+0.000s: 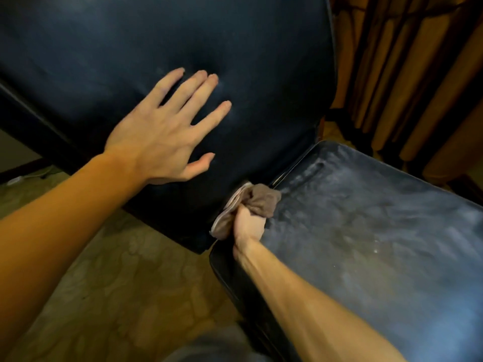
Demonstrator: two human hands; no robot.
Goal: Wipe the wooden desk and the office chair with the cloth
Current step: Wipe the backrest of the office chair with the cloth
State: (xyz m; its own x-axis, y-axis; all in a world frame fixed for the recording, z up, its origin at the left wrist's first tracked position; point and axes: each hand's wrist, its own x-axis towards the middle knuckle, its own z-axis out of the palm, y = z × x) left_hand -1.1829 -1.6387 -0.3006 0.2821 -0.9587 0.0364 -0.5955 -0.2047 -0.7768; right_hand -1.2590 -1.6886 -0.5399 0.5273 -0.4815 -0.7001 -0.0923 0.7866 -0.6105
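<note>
At dusty dark seat's rear edge: right hand fists bunched grey-brown cloth.
Dark blue leather backrest: left hand flat, fingers spread.
Seat rightward: bare.

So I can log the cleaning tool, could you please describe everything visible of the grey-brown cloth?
The bunched grey-brown cloth looks soft and woven, with a paler hemmed edge at its left. It is crumpled into a wad, gripped by the right hand, and pressed into the gap where the dark leather-like chair seat meets the backrest, seemingly touching both.
</note>
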